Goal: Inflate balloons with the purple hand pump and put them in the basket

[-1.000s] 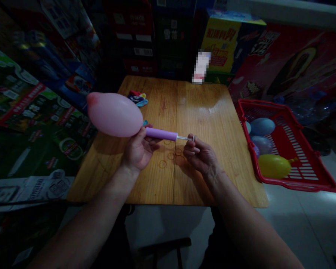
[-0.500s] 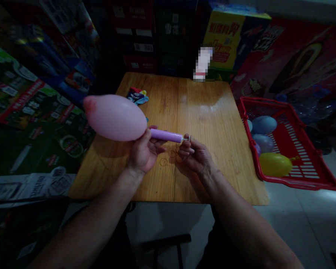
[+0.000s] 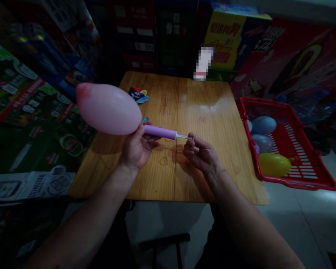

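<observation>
An inflated pink balloon (image 3: 109,109), redder at its far-left tip, sits on the front end of a purple balloon pump (image 3: 161,132). My left hand (image 3: 136,146) is closed around the joint of pump and balloon neck, which its fingers hide. On the right, my right hand (image 3: 200,151) grips the white handle at the end of the pump's rod, and a stretch of thin rod shows between handle and barrel. A small blue uninflated balloon (image 3: 145,120) lies just behind my left hand. Farther back on the table is a small pile of uninflated balloons (image 3: 138,95).
The wooden table (image 3: 207,112) carries all this. To its right stands a red basket (image 3: 310,149) holding several balloons, among them a yellow balloon (image 3: 274,164) and a blue balloon (image 3: 264,125). Stacked drink cartons (image 3: 36,145) line the left side. A dark stool (image 3: 165,241) is below.
My hands have moved apart, drawing the rod farther out of the pump barrel. The balloon and pump have shifted left and slightly up, uncovering more of the blue balloon behind.
</observation>
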{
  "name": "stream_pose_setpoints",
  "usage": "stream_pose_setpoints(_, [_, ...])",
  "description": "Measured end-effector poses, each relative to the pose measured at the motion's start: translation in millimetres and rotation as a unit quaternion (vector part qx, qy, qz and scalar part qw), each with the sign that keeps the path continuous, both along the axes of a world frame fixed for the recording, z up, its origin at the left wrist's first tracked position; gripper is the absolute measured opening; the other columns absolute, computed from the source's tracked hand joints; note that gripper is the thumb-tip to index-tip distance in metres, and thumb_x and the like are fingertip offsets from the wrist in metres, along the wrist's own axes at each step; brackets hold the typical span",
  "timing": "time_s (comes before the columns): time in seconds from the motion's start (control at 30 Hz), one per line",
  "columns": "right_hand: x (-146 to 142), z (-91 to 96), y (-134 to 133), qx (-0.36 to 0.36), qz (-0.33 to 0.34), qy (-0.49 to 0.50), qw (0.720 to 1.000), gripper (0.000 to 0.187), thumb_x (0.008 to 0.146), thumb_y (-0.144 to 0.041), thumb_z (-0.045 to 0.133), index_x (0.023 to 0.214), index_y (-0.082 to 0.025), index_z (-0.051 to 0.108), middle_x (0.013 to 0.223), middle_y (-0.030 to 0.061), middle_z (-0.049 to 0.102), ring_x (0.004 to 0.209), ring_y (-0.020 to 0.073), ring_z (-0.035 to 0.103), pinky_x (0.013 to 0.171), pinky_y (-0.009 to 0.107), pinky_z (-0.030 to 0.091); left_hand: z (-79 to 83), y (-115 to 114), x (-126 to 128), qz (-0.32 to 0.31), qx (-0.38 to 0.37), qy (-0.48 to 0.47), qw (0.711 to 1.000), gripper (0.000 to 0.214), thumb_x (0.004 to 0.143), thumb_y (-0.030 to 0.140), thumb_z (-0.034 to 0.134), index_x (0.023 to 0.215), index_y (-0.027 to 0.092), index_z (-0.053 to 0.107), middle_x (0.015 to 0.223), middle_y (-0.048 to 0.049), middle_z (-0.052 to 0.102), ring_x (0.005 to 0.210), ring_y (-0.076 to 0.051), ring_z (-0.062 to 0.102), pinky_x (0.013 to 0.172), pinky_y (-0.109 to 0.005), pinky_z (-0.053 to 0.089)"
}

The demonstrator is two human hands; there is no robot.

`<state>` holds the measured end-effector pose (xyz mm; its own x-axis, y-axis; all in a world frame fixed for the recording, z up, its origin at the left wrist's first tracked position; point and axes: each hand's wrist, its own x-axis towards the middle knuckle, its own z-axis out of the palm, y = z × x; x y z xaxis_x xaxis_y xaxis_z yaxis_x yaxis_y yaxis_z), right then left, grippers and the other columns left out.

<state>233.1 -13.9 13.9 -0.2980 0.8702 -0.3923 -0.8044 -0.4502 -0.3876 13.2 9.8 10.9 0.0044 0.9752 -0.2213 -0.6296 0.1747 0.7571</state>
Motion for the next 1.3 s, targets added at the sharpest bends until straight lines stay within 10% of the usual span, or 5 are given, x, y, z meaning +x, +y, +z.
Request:
stream_pose_setpoints(0.87, [-4.0,-2.7,-6.0,0.013,0.005,-0.009,1.0,0.002,0.095,-0.015,0.066,0.094,-0.016,0.065,0.065,-0.0054,0.06,0.046,0.0041,0.038,0.049,0.016,0.041,-3.3,-0.4,-9.1,-0.014,-0.009,-0.009,1.0,0.035,0.096,0.049,0.071,0.115,0.021,0.068,0.106,-0.0114,0.079,0.079,-0.02,0.076,0.06,-0.027,0.06])
stream_pose_setpoints(1.1, [-18.2,-10.6,-10.9,0.051,0.012,-0.089,0.995,0.025,0.083,-0.028,0.078,0.103,-0.016,0.068,0.071,-0.0017,0.064,0.05,0.0064,0.043,0.048,0.018,0.039,-6.0,-7.1,0.9,-0.052,-0.028,-0.008,0.998,0.034,0.093,0.043,0.075,0.115,0.019,0.067,0.106,-0.0121,0.079,0.084,-0.022,0.077,0.064,-0.029,0.062])
stream_pose_setpoints(1.3, [-19.5,-6.1,-13.9,0.16,0.052,-0.418,0.893,0.038,0.088,-0.048,0.075,0.108,-0.015,0.075,0.075,0.0027,0.066,0.061,0.0128,0.056,0.054,0.024,0.041,-9.8,-17.6,2.2,-0.093,-0.028,0.0,0.995,0.038,0.092,0.046,0.075,0.118,0.019,0.067,0.107,-0.0134,0.08,0.089,-0.025,0.078,0.066,-0.031,0.062])
